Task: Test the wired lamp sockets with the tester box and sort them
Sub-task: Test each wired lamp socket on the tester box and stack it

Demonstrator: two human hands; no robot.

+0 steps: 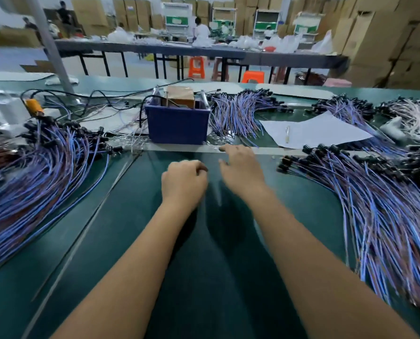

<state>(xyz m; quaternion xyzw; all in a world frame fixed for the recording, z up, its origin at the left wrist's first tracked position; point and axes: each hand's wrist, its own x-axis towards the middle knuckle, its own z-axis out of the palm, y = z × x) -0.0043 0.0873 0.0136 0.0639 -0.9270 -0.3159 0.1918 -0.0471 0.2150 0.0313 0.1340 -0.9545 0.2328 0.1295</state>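
The tester box [177,123], a blue plastic bin with metal clips and a brown block on top, stands on the green table [204,265] just beyond my hands. My left hand [183,183] is curled into a loose fist in front of it; nothing shows in it. To its right, my right hand [242,166] has its fingers spread and its fingertips near a pale strip below the box, holding nothing. Big fans of wired lamp sockets, black sockets on blue-purple wires, lie to the left [40,177] and to the right [380,216].
More socket bundles [238,113] lie behind the box, and others at the far right [346,106]. A white paper sheet [311,132] with a pen lies right of the box. Black cables and an orange part [34,106] sit at the left. People work at far tables.
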